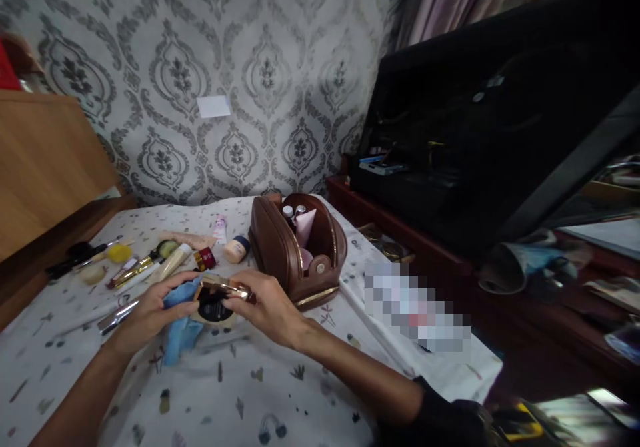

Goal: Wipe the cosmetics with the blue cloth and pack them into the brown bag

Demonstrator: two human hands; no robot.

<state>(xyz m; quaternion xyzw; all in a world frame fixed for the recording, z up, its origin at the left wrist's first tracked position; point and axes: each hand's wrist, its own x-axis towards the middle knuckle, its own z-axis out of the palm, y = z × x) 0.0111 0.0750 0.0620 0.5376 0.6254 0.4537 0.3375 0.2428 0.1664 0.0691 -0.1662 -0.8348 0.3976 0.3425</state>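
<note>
My left hand (157, 307) is closed on a light blue cloth (181, 340), whose loose end hangs below the fingers. The cloth presses against the side of a gold-and-black cosmetic compact (215, 308). Around the compact's right side, the fingers of my right hand (267, 303) are closed. Its shiny gold edge faces up, and a dark round face shows beneath; the fingers cover parts of it. Just beyond my right hand, an unzipped brown cosmetic bag (275, 247) stands upright. Inside are a pink tube (305, 227) and a white-capped bottle (288, 213).
A jar with a dark lid (236, 249), a small red box (205, 258), a cream tube (173, 262), a yellow sponge (119, 253) and brushes (75, 260) lie on the patterned cloth (240, 393). A television (480, 120) stands at right, and a wooden panel (50, 160) at left.
</note>
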